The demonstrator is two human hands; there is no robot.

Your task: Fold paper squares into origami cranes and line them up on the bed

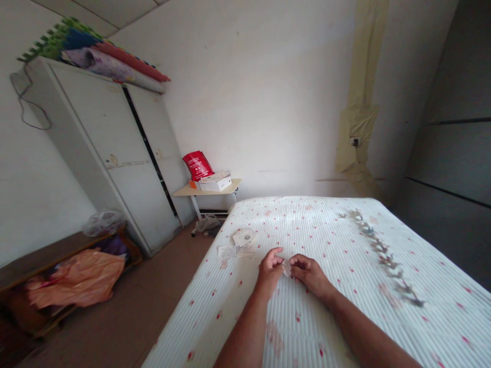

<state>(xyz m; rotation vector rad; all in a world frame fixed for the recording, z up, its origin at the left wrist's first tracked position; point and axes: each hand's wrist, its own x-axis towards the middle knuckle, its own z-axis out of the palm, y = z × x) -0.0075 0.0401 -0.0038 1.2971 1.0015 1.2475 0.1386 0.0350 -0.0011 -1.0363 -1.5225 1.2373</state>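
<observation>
Between my two hands is a small pale folded piece of paper (286,268), above the bed's white cover with red dots (245,306). My left hand (271,268) pinches its left side, with the index finger raised. The fingertips of my right hand (307,272) close on its right side. Printed paper sheets (244,237) lie on the bed to the left, beyond my left hand. On the right side of the bed, a long row of small folded paper figures (387,260) runs from far to near; their details are blurred.
A small table (184,191) beyond the bed's far left corner holds a red bag (198,165) and a white box (217,183). Tall grey cabinets (99,138) stand at left, near a wooden bench (46,250) with orange cloth (80,278).
</observation>
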